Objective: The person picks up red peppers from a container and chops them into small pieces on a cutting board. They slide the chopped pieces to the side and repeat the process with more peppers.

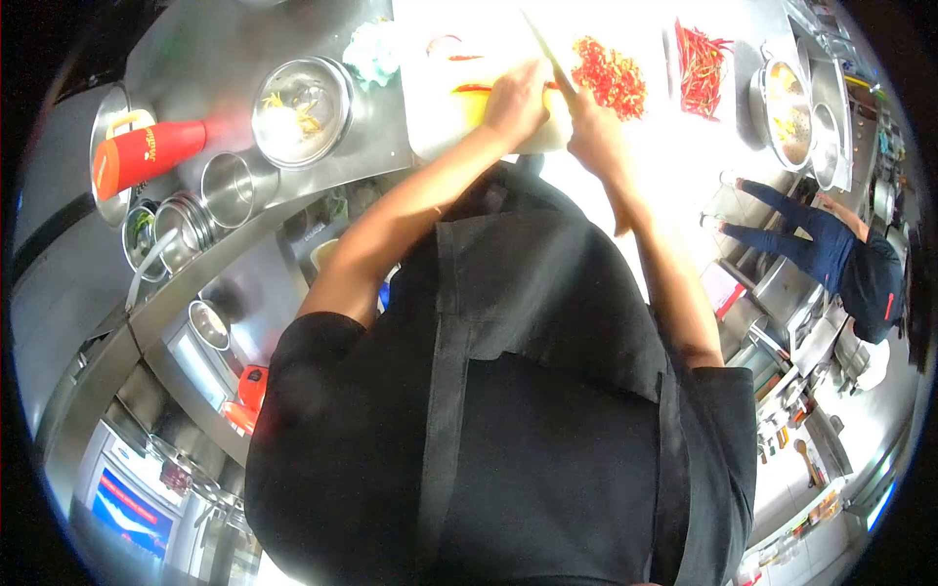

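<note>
My right hand (594, 135) is closed round the handle of a kitchen knife (550, 49), whose blade points up and to the left. Curled fingers of my left hand (518, 103) hold a red chili pepper (472, 88) down on the white cutting board (427, 132), just left of the blade. More red chili pieces (445, 42) lie farther back on the board. Beyond the knife, to its right, is a pile of chopped red chili (609, 78). Whole red chilies (700, 70) lie on a tray farther right. Strong glare washes out part of the board.
Left of the board stand a metal bowl with yellow scraps (301, 112), a crumpled pale green cloth (371, 54), a red bottle (151, 156) and a steel pot (228, 188). Metal bowls (785, 112) sit at right. Another person (831, 249) stands across the aisle.
</note>
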A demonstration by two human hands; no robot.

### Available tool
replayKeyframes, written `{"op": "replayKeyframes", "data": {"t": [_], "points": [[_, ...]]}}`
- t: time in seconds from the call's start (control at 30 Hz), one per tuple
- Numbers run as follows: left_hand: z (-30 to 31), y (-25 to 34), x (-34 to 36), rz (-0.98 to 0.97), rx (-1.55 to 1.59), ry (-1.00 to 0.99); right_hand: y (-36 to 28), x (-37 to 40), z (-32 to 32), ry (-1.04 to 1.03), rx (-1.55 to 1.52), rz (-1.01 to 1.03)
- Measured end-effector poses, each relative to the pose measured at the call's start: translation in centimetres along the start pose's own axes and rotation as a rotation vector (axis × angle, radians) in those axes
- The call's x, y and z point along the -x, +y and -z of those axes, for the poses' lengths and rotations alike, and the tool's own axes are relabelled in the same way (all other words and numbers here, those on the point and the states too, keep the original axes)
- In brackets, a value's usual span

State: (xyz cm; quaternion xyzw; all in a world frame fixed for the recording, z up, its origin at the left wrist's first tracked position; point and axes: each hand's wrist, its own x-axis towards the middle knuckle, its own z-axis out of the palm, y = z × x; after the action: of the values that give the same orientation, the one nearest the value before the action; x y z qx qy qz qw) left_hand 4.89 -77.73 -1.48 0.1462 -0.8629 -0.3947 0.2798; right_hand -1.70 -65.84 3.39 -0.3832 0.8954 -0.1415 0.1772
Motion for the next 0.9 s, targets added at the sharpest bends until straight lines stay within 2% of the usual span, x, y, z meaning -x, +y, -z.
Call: {"op": "replayKeyframes", "data": {"t": [0.07,0.13,0.2,0.37,0.43,0.47,0.57,0.67,0.73,0.83,0.87,0.9], "points": [[0.5,0.8,-0.1,0.031,0.040,-0.037,0.5,-0.6,-1.8,0.106,-0.005,0.012],[0.8,0.5,-0.1,0.057,0.070,-0.077,-0.1,-1.3,-0.6,0.065,-0.009,0.000],[0.6,0.5,-0.3,0.014,0.042,-0.023,-0.4,-0.6,0.4,0.005,-0.018,-0.015],[0.8,0.6,-0.6,0.033,0.044,-0.030,-0.3,-1.2,-1.4,0.134,-0.116,-0.009],[0.9,0.7,-0.3,0.060,0.075,-0.088,-1.0,-0.9,0.0,-0.029,-0.076,-0.085],[0.8,0.6,-0.1,0.060,0.078,-0.090,-0.9,-0.7,-0.2,-0.029,-0.075,-0.088],[0.4,0.2,-0.1,-0.005,0.030,-0.051,-0.3,-0.4,-1.7,0.100,-0.035,-0.035],[0.6,0.2,-1.3,-0.004,0.060,0.040,0.0,-1.6,-1.8,0.088,-0.069,-0.036],[0.8,0.2,-1.1,-0.016,-0.047,-0.082,1.3,-0.4,-2.1,0.084,-0.093,-0.034],[1.8,-0.2,-4.7,0.021,-0.101,-0.121,3.2,-1.2,0.2,0.019,-0.039,-0.064],[1.0,-1.7,-6.1,0.028,-0.106,-0.115,3.3,-0.5,1.6,-0.025,-0.218,-0.198],[-0.3,-4.9,-8.6,0.091,-0.162,-0.243,3.4,-0.1,2.6,-0.074,-0.399,-0.328]]}}
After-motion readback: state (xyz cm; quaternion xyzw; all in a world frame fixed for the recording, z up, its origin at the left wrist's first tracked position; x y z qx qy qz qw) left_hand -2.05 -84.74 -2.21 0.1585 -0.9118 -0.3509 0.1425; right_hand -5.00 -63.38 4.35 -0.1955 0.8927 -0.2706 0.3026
